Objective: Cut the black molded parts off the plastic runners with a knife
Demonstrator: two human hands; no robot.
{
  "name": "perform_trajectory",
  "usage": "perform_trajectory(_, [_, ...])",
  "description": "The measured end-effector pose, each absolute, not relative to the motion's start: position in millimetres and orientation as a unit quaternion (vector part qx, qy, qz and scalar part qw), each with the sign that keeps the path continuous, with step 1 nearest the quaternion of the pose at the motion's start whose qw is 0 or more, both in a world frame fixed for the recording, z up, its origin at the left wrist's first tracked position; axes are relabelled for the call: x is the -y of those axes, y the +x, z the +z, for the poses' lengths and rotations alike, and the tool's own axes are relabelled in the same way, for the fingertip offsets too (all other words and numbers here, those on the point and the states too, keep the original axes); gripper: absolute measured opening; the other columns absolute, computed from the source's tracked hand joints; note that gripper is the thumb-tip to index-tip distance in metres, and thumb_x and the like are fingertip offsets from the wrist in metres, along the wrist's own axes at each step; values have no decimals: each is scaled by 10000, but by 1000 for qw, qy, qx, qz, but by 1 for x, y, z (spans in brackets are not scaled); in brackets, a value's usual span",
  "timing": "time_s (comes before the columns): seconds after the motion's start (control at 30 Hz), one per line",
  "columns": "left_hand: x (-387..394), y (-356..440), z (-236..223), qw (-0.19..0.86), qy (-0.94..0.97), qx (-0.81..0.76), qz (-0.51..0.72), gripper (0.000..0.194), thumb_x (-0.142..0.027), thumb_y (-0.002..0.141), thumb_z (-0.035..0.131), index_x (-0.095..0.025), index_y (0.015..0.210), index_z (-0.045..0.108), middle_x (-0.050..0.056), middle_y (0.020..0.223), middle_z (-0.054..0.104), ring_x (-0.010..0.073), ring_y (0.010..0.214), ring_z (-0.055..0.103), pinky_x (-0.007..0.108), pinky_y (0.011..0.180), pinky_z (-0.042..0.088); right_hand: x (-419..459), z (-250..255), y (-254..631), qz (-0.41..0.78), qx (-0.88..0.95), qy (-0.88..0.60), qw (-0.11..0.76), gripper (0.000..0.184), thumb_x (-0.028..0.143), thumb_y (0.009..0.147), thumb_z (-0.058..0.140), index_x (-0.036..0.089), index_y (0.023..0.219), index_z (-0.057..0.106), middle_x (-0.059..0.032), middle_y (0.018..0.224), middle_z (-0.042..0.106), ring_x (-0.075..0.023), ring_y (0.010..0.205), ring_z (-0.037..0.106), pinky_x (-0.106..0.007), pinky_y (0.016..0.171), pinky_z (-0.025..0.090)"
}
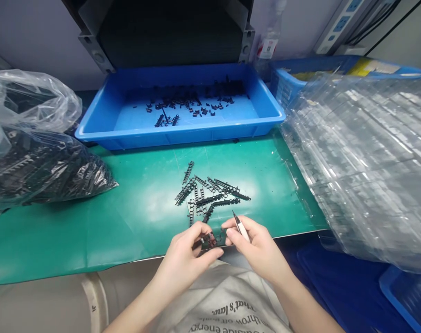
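Green-covered worktop (141, 236), set before a pale wall, carries the work; handling is concentrated at its near edge. Fingers of the left hand (189, 247) are closed on a small dark segmented part (206, 239), the thumb extended toward the right hand; a reddish patch shows at the part's end. Fingers of the right hand (254, 243) are bent around a white-handled tool (243, 229), its dark pointed tip directed away from the held part. The right thumb and index finger stand just beside that part, slightly parted; whether they also pinch a small piece cannot be determined.

Beyond the hands lies a loose group of black strips (210, 200), some overlapping, with one strip (188, 172) at its far side. Assessed progress: one part is in hand and unreleased; the loose strips lie unheld, and none can be certified finished or unfinished from this view.

Farther back, a blue tray (182, 136) holds scattered small black pieces (203, 111), suggesting partial output or supply; which, cannot be confirmed. At left, a clear plastic bag (40, 99) holds a large quantity of black parts (47, 166); if unworked, much remains. At right, clear plastic trays (363, 162) lie against a blue basket (283, 85); any contents are indistinct.
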State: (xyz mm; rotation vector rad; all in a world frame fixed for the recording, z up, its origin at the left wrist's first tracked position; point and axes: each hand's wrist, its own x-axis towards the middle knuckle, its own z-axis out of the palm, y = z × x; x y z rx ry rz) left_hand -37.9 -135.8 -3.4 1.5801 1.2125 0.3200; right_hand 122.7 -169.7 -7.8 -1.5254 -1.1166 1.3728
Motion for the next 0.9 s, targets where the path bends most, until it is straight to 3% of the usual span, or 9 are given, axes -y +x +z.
perform_trajectory(0.17, [136, -38, -3, 699, 522, -467, 143, 154, -261, 732, 577, -210, 872, 539, -20, 778, 597, 123, 710, 540, 230, 633, 423, 171, -8, 125, 522, 481, -595, 378, 152, 270, 828, 466, 179, 853, 585, -5, 672, 627, -154, 636, 600, -257, 604, 468])
perform_trajectory(0.23, [137, -38, -4, 707, 496, -475, 167, 158, -281, 735, 583, -202, 869, 555, -10, 785, 590, 126, 723, 537, 233, 643, 422, 172, -9, 125, 483, 514, -601, 377, 188, 272, 840, 454, 177, 940, 582, -18, 727, 643, -164, 667, 606, -277, 638, 477])
perform_trajectory(0.33, [136, -38, -7, 704, 470, -492, 205, 174, -301, 730, 598, -199, 863, 549, -14, 764, 574, 120, 711, 529, 224, 636, 418, 177, -11, 127, 419, 595, -588, 352, 313, 271, 871, 419, 165, 1148, 517, -68, 968, 649, -194, 848, 609, -313, 749, 475])
perform_trajectory(0.43, [136, -37, -8, 702, 463, -493, 224, 187, -298, 715, 612, -195, 855, 544, -17, 747, 559, 118, 700, 523, 218, 624, 419, 182, -11, 128, 379, 667, -572, 289, 337, 248, 913, 344, 166, 1206, 491, -79, 1101, 613, -212, 941, 589, -338, 783, 471])
perform_trajectory(0.63, [138, -36, -4, 678, 481, -510, 221, 147, -256, 719, 599, -199, 842, 541, -37, 713, 540, 105, 687, 511, 210, 638, 420, 189, -8, 125, 280, 730, -574, 244, 366, 236, 934, 297, 105, 1205, 505, -75, 827, 638, -213, 698, 602, -323, 558, 458])
perform_trajectory(0.9, [140, -35, -4, 666, 502, -503, 227, 85, -245, 757, 570, -217, 832, 541, -50, 715, 555, 89, 669, 503, 185, 616, 407, 190, -8, 123, 213, 745, -575, 264, 358, 227, 947, 298, 89, 1182, 529, -52, 719, 596, -170, 591, 545, -270, 486, 384])
